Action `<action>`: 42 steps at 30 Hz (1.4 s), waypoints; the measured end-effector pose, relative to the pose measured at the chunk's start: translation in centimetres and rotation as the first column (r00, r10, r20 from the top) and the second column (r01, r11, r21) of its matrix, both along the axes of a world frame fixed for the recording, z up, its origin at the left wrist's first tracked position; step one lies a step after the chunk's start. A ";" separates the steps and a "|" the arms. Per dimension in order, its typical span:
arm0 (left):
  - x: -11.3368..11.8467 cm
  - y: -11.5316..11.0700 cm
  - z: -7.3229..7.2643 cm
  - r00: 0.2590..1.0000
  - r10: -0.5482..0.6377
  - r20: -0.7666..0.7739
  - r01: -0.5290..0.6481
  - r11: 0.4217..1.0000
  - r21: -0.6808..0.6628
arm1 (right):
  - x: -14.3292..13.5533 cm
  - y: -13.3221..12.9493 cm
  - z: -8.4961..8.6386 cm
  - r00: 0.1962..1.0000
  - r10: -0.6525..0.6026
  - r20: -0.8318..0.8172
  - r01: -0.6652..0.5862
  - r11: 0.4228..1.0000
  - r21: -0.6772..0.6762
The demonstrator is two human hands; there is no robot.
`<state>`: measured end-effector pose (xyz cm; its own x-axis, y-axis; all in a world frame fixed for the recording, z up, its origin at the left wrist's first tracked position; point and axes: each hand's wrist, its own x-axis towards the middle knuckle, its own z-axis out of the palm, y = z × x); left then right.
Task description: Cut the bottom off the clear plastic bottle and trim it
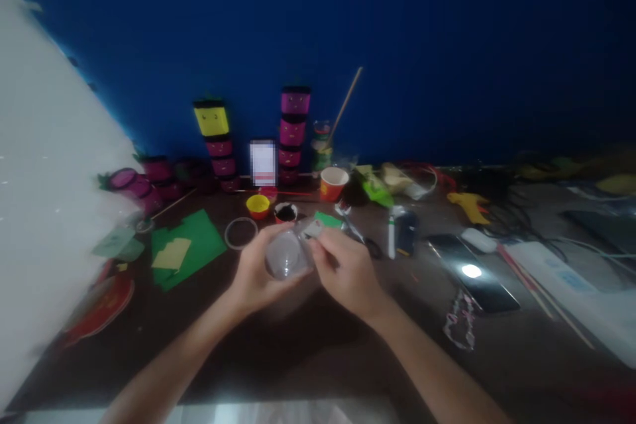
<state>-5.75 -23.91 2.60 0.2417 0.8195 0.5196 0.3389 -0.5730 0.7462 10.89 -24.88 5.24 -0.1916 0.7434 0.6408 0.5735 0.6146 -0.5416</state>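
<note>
In front of me, above the dark tabletop, my left hand is wrapped round a clear plastic cup. The cup is tilted so that its round end faces me. At the cup's right side, the thumb and fingers of my right hand pinch a small whitish piece. Blur hides exactly what this piece is and whether it is part of the cup. Just beyond my hands stand a small yellow pot and a small pot with dark contents.
Stacked purple cups and a yellow-topped stack stand by the blue wall. Green paper and a clear ring lie left. An orange paper cup stands behind my hands; a phone lies right, near a beaded bracelet.
</note>
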 end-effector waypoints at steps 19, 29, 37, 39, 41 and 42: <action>0.3 -0.3 -0.4 0.996 -0.082 0.036 0.075 0.984 0.163 | 1.5 0.9 0.6 0.943 0.323 -0.079 -0.331 0.932 -0.145; 1.6 -1.2 2.2 0.992 -0.061 -0.111 0.049 0.994 -0.102 | 1.9 0.6 0.4 0.950 0.305 0.067 -0.296 0.947 -0.122; 2.0 -1.0 0.7 0.997 -0.066 -0.040 0.063 0.996 -0.059 | 1.4 -0.7 -0.1 0.991 0.123 0.050 -0.117 0.987 -0.113; 2.0 -0.9 0.4 0.997 -0.064 -0.050 0.061 0.996 -0.065 | 1.3 -0.7 -0.7 0.993 0.110 0.039 -0.105 0.988 -0.116; 2.0 -0.8 0.2 0.996 -0.071 -0.060 0.067 0.995 -0.072 | 1.3 -0.6 -1.3 0.995 0.093 0.020 -0.090 0.988 -0.123; 2.0 -0.7 0.2 0.995 -0.074 -0.066 0.069 0.995 -0.075 | 1.3 -0.5 -1.5 0.997 0.082 0.009 -0.080 0.989 -0.124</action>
<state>-3.78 -24.65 2.77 0.3344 0.8336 0.4397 0.3504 -0.5431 0.7630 12.23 -25.40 3.74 -0.2629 0.7985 0.5415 0.5330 0.5881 -0.6083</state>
